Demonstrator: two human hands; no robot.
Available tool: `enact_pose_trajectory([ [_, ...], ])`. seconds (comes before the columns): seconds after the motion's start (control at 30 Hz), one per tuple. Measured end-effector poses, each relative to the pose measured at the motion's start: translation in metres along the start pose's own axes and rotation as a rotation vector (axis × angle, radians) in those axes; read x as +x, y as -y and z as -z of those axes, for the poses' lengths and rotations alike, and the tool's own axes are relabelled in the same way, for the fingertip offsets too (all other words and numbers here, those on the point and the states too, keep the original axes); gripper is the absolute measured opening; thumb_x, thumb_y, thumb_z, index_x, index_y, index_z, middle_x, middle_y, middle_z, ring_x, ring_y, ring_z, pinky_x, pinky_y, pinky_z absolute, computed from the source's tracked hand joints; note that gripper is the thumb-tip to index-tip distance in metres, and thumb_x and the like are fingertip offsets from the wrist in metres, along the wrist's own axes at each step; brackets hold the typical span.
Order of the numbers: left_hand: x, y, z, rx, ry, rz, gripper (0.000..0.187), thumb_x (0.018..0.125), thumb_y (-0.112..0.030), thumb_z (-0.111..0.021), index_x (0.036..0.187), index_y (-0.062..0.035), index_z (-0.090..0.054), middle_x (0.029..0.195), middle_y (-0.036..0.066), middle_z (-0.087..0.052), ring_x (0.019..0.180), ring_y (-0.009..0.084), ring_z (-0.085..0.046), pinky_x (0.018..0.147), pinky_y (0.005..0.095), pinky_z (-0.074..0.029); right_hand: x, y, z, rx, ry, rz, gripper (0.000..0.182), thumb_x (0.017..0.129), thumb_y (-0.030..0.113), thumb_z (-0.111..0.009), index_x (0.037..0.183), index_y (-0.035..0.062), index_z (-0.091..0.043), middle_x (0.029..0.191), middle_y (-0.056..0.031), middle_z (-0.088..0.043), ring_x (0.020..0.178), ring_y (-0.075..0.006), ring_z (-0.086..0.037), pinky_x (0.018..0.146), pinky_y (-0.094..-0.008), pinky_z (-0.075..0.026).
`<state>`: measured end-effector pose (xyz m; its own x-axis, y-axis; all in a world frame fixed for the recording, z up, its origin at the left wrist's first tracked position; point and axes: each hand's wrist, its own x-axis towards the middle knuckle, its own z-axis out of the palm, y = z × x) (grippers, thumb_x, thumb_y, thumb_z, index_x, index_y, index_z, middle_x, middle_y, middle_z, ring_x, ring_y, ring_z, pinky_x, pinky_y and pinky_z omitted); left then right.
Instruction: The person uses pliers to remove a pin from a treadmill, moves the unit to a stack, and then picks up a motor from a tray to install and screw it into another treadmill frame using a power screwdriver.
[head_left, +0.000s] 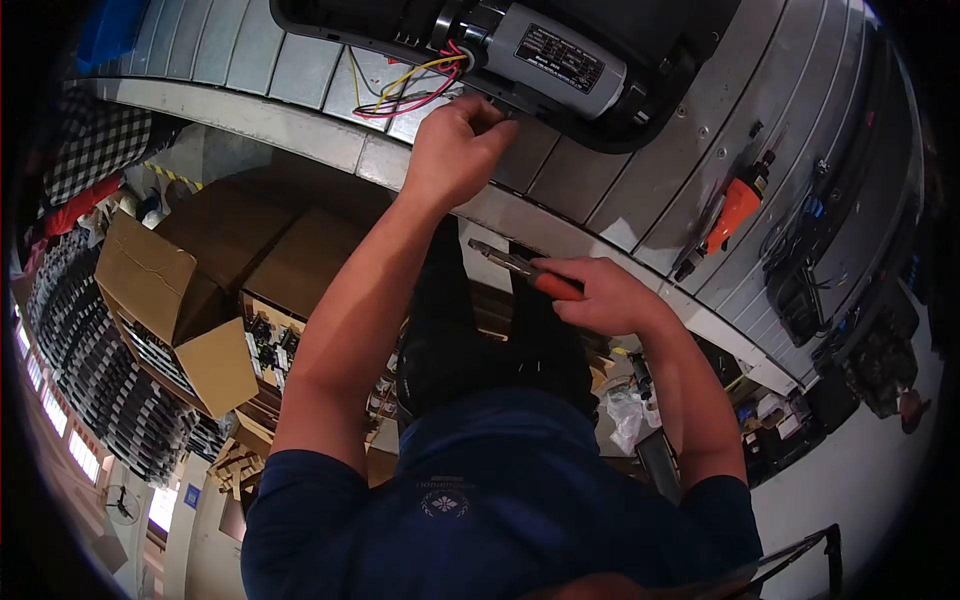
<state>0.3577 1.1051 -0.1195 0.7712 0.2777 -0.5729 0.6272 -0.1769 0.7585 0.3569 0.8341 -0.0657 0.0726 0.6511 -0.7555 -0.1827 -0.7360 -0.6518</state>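
Note:
My left hand [458,150] is closed, fingers curled, at the near edge of a black housing [640,135]; what it pinches, if anything, is hidden. Beside its fingertips, a bundle of yellow, red and black wires [405,100] spills from the housing onto the table. A grey cylindrical motor [555,60] with a black label lies inside the housing. Lower and to the right, my right hand [605,295] grips a pair of pliers [555,285] by the red handles. The pliers' metal jaws point left, apart from the housing, in front of the table edge.
On the slatted metal table [650,210], an orange power screwdriver [735,212] lies to the right. Further right are black parts and cables [800,290]. An open cardboard box [190,290] stands below the table at left, near stacked dark parts [90,350].

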Motion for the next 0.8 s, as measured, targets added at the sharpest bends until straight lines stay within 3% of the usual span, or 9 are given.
enact_pose_trajectory([
  [0.3,0.008,0.023,0.001,-0.261,0.094,-0.037,0.020,0.095,-0.017,-0.079,0.104,0.0005,-0.074,0.087,0.002,-0.073,0.078,0.0082,-0.060,0.072,0.0274,-0.050,0.000,0.005,0.000,0.014,0.005,0.001,0.070,0.084,0.017,-0.073,0.152,0.0084,-0.057,0.125,-0.0183,-0.072,0.109,-0.0296,-0.069,0.098,-0.0371,-0.053],
  [0.5,0.007,0.023,0.002,-0.280,0.102,-0.016,0.018,0.097,-0.016,-0.079,0.103,0.0002,-0.075,0.086,0.000,-0.071,0.079,0.0062,-0.060,0.072,0.0256,-0.049,-0.001,-0.002,-0.005,-0.012,-0.006,0.050,0.070,0.084,0.019,-0.072,0.152,0.0087,-0.057,0.126,-0.0194,-0.071,0.109,-0.0339,-0.069,0.097,-0.0390,-0.054],
  [0.6,0.003,0.018,0.000,-0.280,0.078,-0.025,0.019,0.096,-0.017,-0.078,0.103,0.0009,-0.075,0.085,0.004,-0.072,0.077,0.0109,-0.063,0.072,0.0290,-0.051,-0.005,0.002,-0.004,0.000,-0.004,0.056,0.067,0.085,0.022,-0.067,0.149,0.0066,-0.058,0.121,-0.0223,-0.070,0.111,-0.0399,-0.068,0.098,-0.0438,-0.053],
  [0.7,-0.007,0.010,-0.006,0.115,-0.077,-0.190,0.020,0.096,-0.018,-0.077,0.101,0.0013,-0.073,0.084,0.010,-0.073,0.076,0.0183,-0.066,0.073,0.0333,-0.052,-0.006,-0.004,-0.008,-0.015,-0.019,0.039,0.066,0.084,0.020,-0.066,0.149,0.0058,-0.058,0.121,-0.0228,-0.070,0.111,-0.0400,-0.068,0.098,-0.0432,-0.053],
  [0.8,-0.009,0.007,-0.016,0.180,-0.165,-0.201,0.020,0.095,-0.018,-0.076,0.099,0.0010,-0.071,0.086,0.014,-0.073,0.077,0.0249,-0.069,0.074,0.0367,-0.054,-0.008,-0.002,-0.006,0.010,0.024,0.003,0.070,0.084,0.019,-0.071,0.152,0.0089,-0.057,0.123,-0.0198,-0.070,0.110,-0.0347,-0.068,0.099,-0.0403,-0.053],
])
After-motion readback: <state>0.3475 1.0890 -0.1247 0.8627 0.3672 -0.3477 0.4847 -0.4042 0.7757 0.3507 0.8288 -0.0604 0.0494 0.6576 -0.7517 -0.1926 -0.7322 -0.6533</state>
